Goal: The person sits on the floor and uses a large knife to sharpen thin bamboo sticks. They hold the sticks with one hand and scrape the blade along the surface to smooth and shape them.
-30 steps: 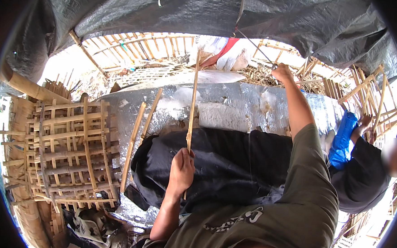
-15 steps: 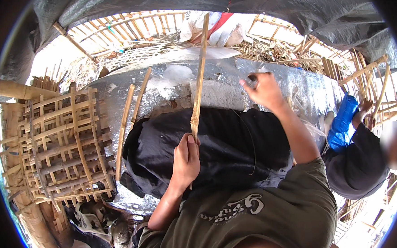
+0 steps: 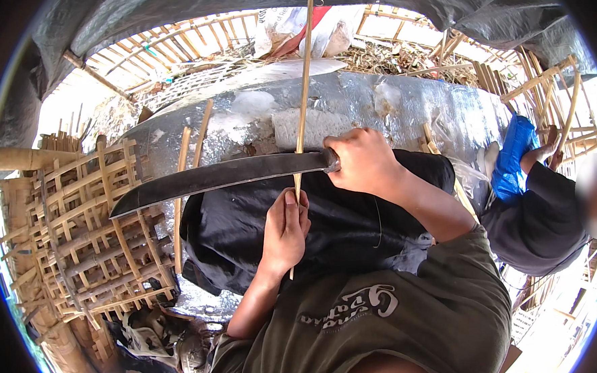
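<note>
My left hand is closed around the lower part of a long, thin bamboo strip, which stands nearly upright in the view with a short tail below the fist. In my right hand is the handle of a machete. Its long dark blade points left and crosses over the strip just above my left fingers; whether it touches the strip I cannot tell. Below both hands, black cloth covers my lap.
A woven bamboo lattice stands at the left. Two loose bamboo pieces lie beside my lap on a silvery sheet. At the right sits another person near a blue plastic bundle. White sacks rest at the back.
My right hand has swung down and inward, bringing the machete blade, blurred before, across the bamboo strip. The left hand keeps its hold on the strip and has shifted slightly.
</note>
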